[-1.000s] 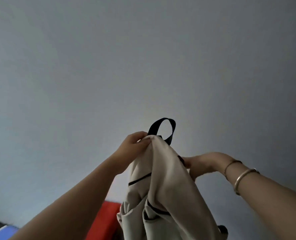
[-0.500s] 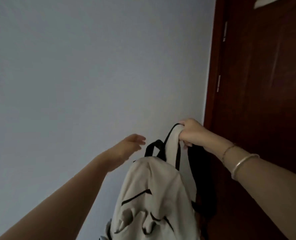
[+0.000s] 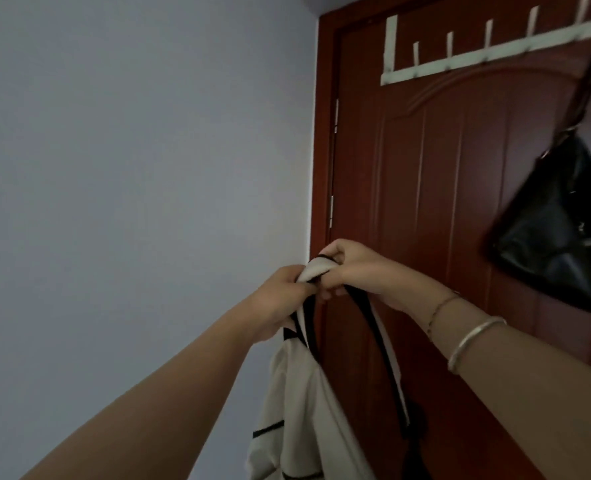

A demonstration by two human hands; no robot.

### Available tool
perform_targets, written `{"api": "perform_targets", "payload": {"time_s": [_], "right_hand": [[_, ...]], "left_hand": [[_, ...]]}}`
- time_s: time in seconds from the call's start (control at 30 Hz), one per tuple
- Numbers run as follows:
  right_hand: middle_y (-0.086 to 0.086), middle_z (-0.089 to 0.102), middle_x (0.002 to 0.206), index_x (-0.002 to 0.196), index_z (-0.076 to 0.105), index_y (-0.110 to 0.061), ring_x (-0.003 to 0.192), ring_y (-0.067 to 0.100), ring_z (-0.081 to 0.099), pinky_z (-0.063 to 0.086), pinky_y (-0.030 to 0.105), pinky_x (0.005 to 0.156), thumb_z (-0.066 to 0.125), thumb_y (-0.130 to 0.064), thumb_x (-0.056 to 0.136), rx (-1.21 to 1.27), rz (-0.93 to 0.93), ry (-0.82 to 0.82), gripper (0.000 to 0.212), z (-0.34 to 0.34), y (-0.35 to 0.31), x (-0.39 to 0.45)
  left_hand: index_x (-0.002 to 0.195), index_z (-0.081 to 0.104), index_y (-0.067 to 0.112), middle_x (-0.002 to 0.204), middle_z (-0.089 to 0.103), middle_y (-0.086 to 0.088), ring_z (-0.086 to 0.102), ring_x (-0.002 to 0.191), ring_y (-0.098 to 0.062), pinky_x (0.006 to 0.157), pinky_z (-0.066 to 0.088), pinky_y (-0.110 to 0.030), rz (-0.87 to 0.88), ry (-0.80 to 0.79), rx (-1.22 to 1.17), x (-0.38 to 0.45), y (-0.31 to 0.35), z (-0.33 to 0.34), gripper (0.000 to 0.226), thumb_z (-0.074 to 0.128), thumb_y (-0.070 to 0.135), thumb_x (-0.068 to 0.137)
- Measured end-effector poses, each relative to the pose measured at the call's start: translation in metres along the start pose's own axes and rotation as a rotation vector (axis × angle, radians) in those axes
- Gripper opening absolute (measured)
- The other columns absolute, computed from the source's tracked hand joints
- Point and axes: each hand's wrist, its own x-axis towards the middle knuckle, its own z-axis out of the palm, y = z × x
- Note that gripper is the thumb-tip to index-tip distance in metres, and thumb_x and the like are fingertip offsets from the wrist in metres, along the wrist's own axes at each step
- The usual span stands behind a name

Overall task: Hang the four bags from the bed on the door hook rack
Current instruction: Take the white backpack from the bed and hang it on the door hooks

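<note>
Cream backpack (image 3: 297, 403) with black trim hangs in the air in front of the corner where the pale wall (image 3: 131, 168) meets the reddish-brown door (image 3: 425, 202), held up by both hands at its top. The left hand (image 3: 280, 299) has its grip closed on the padded cream shoulder strap (image 3: 316, 270) from the left side, fingers curled round it. The right hand (image 3: 349, 268) has its grip closed over the same strap from the right, knuckles up, with the black-edged strap running down from under it along the door. Both hands are touching each other at the strap. The bag's body droops below the left wrist, its lower part cut off by the frame edge.

High on the door, the white hook rack (image 3: 495, 53) runs slanted across the upper right, several of its upright hooks bare. A black handbag (image 3: 557, 230) already hangs from the rack's right end by a dark strap, well to the right of the hands. The right forearm wears a silver bangle (image 3: 474, 341) and a thin chain bracelet (image 3: 441, 308).
</note>
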Motion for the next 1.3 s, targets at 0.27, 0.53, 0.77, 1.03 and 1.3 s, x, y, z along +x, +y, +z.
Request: {"api": "perform_targets", "payload": {"time_s": [0.27,0.53,0.77,1.03,1.3], "right_hand": [[0.01,0.07,0.111,0.125,0.047,-0.023,0.092,0.021,0.069,0.058,0.038,0.08,0.081,-0.019,0.067,0.316,-0.033,-0.209,0.068,-0.131,0.065,0.088],[0.0,0.052,0.064,0.08,0.044,-0.024,0.047,0.01,0.048,0.039,0.026,0.044,0.063,-0.004,0.082,0.443,-0.329,0.221,0.028,-0.219,0.069,0.173],[-0.003,0.057,0.059,0.073,0.043,-0.02,0.047,0.007,0.055,0.044,0.019,0.043,0.051,0.013,0.082,0.514,-0.518,0.248,0.035,-0.261,0.055,0.236],[0.013,0.061,0.09,0.069,0.053,-0.016,0.067,0.012,0.055,0.042,0.021,0.058,0.057,0.016,0.074,-0.129,-0.666,0.747,0.033,-0.297,0.022,0.328],[0.001,0.068,0.099,0.073,0.064,-0.028,0.087,0.016,0.062,0.047,0.027,0.07,0.049,0.005,0.076,-0.631,-0.778,1.255,0.036,-0.33,-0.033,0.424]], "left_hand": [[0.107,0.065,0.004,0.079,0.071,-0.01,0.07,0.065,-0.015,0.054,0.053,-0.023,0.12,-0.075,-0.217,0.155,0.048,0.041,0.025,0.047,0.005,0.091],[0.104,0.066,0.023,0.071,0.059,-0.005,0.06,0.048,-0.008,0.062,0.058,-0.036,0.31,-0.161,-0.151,0.28,0.125,0.041,0.036,0.079,0.014,0.071],[0.102,0.064,0.019,0.086,0.063,-0.01,0.063,0.055,-0.012,0.056,0.055,-0.028,0.601,-0.228,-0.204,0.369,0.166,0.031,0.03,0.077,0.024,0.075],[0.095,0.057,0.014,0.09,0.06,-0.011,0.06,0.063,-0.018,0.054,0.055,-0.026,0.967,-0.085,-0.173,0.481,0.206,0.002,0.021,0.068,0.003,0.081],[0.094,0.051,0.013,0.089,0.054,-0.004,0.057,0.076,-0.012,0.057,0.059,-0.03,1.264,0.203,-0.165,0.567,0.261,-0.034,0.022,0.069,0.012,0.082]]}}
